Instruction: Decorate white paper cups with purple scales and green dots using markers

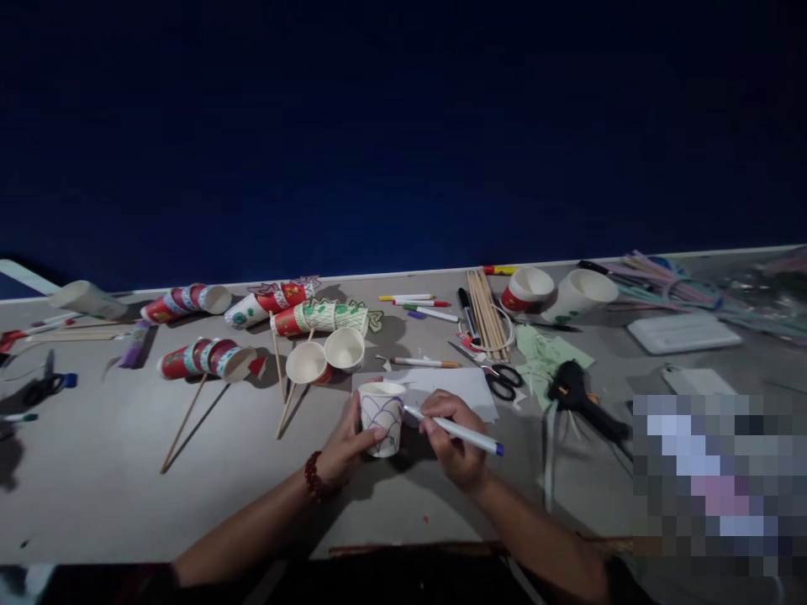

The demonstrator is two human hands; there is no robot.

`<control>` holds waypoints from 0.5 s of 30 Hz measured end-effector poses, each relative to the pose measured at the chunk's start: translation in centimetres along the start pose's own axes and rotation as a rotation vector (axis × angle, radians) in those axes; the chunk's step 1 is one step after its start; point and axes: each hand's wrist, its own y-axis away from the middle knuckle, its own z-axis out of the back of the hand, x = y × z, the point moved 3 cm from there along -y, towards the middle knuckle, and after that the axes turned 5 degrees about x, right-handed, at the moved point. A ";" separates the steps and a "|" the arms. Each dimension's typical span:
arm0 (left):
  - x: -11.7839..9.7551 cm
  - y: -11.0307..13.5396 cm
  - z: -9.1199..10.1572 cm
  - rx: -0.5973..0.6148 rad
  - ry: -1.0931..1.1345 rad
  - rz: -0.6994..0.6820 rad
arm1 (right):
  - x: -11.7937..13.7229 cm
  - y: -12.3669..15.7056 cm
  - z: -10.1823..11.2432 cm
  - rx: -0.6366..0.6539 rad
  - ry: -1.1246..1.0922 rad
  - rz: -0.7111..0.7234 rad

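Observation:
A white paper cup with purple scalloped lines stands upright in my left hand, which wraps around its left side with the thumb across the front. Between the fingers of my right hand is a white marker with a purple end. Its tip points at the cup's right side, close to the rim; whether it touches cannot be made out. Behind the cup lies a white sheet of paper. Two more paper cups, one red-sided and one white, stand just beyond my left hand.
Red and white cup figures on sticks lie at the left and back. Scissors, wooden sticks, loose markers and green crumpled paper are beyond my right hand. A black glue gun lies to the right, with stacked cups behind.

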 end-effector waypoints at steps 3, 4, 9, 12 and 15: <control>0.0 0.0 0.1 -0.021 -0.057 0.003 | 0.2 -0.1 -0.2 0.020 0.008 0.007; 0.0 0.0 0.1 -0.023 -0.069 0.000 | 0.2 -0.1 -0.2 0.023 0.010 0.007; -0.1 0.1 0.1 -0.028 -0.096 -0.011 | 0.5 -0.3 -0.4 0.042 0.018 0.008; 0.0 0.0 0.1 -0.020 -0.095 -0.014 | 0.6 -0.3 -0.4 0.063 0.031 0.013; 0.1 0.0 0.1 -0.014 -0.087 -0.024 | 0.6 -0.3 -0.5 0.079 0.039 0.013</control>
